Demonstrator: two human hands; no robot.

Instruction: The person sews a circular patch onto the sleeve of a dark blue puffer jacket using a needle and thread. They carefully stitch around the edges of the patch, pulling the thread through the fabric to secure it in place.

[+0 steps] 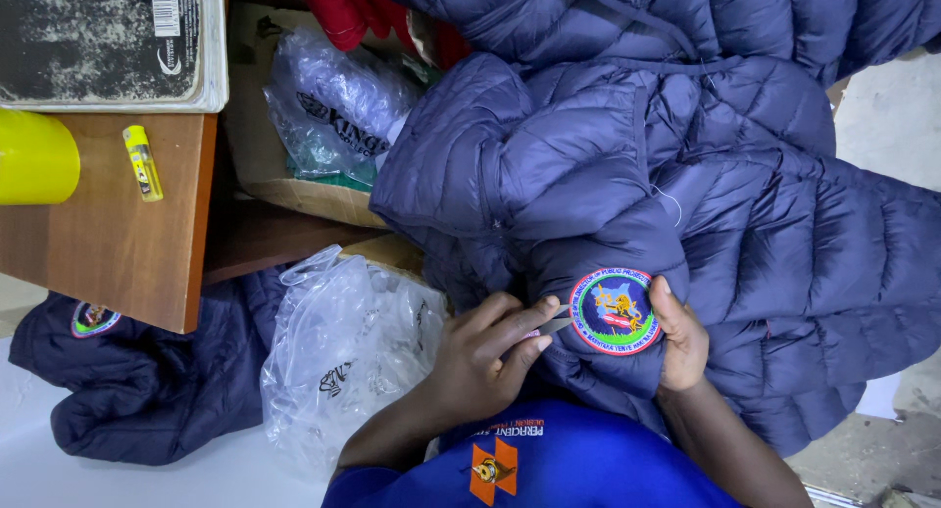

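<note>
Head view. The round embroidered patch sits on a navy quilted jacket bunched in the person's lap. Left hand, fingers curled, pinches a small pale tool whose tip meets the patch's left edge. Right hand cups the jacket just right of the patch, thumb along its rim. A clear plastic bag lies left of the patch; beyond it, a wooden tabletop.
</note>
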